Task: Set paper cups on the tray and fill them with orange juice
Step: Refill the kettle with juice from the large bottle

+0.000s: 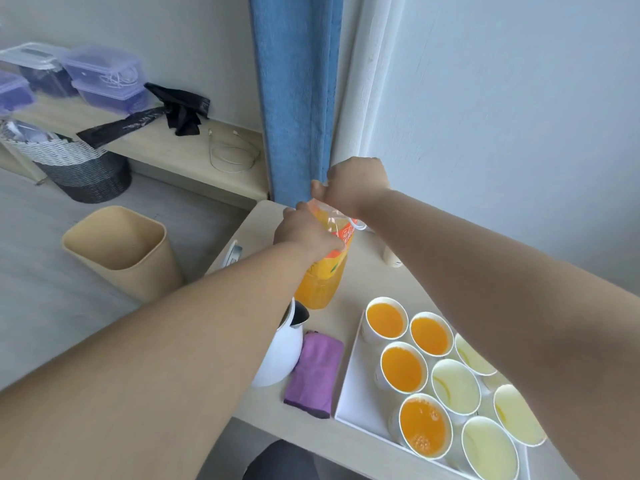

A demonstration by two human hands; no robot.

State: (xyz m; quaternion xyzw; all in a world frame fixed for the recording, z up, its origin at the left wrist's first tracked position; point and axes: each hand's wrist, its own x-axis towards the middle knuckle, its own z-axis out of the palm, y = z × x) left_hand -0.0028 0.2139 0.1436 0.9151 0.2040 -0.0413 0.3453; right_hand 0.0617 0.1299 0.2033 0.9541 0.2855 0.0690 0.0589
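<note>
While left hand (304,233) grips juice bottle (320,285) midway, right hand (356,185) curls round its top.

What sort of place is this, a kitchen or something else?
Likely a bedroom or dorm room, not a kitchen: a blue curtain, plastic storage boxes on a low ledge, and a woven basket and waste bin on the floor.

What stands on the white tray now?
Eight paper cups: four hold orange juice, four are empty. The right arm covers the tray's right side; more may be hidden.
</note>
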